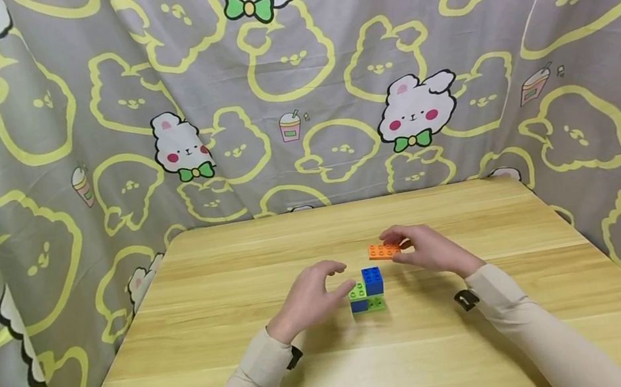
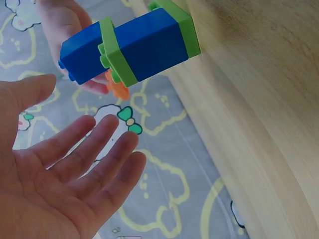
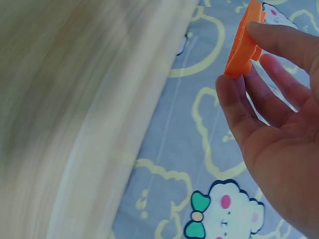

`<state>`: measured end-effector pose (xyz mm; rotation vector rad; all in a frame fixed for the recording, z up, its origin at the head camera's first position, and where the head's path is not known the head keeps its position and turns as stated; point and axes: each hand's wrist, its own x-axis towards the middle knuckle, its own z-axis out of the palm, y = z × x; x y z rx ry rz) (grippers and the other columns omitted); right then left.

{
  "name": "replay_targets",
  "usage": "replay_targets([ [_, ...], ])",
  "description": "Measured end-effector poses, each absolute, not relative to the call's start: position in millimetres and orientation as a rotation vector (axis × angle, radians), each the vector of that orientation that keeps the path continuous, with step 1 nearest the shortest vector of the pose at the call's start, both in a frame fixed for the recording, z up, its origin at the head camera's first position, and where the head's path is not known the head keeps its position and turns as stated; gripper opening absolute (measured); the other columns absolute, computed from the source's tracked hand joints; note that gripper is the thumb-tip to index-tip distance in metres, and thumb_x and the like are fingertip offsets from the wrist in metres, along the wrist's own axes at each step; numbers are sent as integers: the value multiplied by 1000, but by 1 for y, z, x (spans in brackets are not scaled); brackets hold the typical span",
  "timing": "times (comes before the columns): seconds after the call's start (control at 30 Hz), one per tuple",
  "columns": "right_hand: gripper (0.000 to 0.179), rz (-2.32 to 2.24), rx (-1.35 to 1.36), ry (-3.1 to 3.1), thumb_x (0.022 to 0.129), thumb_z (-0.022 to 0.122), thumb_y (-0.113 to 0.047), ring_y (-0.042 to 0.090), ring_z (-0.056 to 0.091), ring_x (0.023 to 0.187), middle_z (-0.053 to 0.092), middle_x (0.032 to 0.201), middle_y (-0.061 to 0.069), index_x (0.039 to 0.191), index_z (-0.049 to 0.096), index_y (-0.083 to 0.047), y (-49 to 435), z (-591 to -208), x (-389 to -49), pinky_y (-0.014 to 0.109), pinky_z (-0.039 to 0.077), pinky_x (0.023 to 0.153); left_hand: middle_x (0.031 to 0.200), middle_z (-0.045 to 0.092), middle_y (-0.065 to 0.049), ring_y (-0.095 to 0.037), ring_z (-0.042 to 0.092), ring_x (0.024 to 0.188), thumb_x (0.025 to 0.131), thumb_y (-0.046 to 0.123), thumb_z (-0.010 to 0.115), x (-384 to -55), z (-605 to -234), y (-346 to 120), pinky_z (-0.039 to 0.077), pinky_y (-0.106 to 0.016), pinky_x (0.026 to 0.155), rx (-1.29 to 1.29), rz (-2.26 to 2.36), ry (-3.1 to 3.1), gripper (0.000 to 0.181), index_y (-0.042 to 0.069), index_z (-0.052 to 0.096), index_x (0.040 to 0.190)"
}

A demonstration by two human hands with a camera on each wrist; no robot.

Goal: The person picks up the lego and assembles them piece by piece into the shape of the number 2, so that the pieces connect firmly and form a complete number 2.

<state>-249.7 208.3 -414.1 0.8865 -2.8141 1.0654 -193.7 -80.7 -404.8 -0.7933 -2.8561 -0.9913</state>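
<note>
A small stack of blue and green toy building blocks [image 1: 373, 283] stands on the wooden table, with a green plate at its base, blue blocks and another green plate above. My left hand [image 1: 315, 296] is just left of the stack, its fingers spread and slightly bent, holding nothing. The left wrist view shows that palm [image 2: 65, 184] open beside the blocks [image 2: 149, 45]. Behind and right of the stack, my right hand [image 1: 430, 249] pinches a flat orange building block [image 1: 382, 251] between thumb and fingers. In the right wrist view the orange block [image 3: 244, 42] shows its studs towards the palm.
The wooden table [image 1: 223, 253] runs back to a grey curtain [image 1: 315, 65] printed with cartoon animals, which also hangs along both sides. A dark wrist strap piece [image 1: 467, 299] hangs below the right sleeve.
</note>
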Motion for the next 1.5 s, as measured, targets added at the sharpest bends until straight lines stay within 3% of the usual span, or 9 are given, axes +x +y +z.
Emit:
replay_targets([
  [0.43, 39, 1089, 877, -2756, 94, 74, -10, 26, 67, 112, 70, 128, 8, 132, 65, -9, 203, -392, -224, 51, 54, 100, 131, 69, -10, -28, 63, 125, 97, 29, 72, -193, -399, -81, 51, -46, 105, -741, -1051, -2704, 40, 6, 68, 129],
  [0.97, 36, 1061, 969, -2715, 93, 77, -10, 20, 67, 111, 70, 123, 1, 127, 68, -11, 187, -370, -202, 43, 56, 98, 135, 67, -6, -26, 62, 125, 97, 33, 73, -190, -395, -79, 51, -46, 104, -745, -1146, -2594, 43, 12, 66, 133],
  [1.5, 37, 1034, 1080, -2666, 90, 79, -10, 17, 68, 108, 71, 120, -1, 125, 69, -10, 175, -377, -198, 38, 58, 93, 125, 72, -6, -24, 66, 120, 93, 22, 77, -188, -394, -76, 52, -44, 104, -834, -1113, -2602, 35, 8, 72, 125],
])
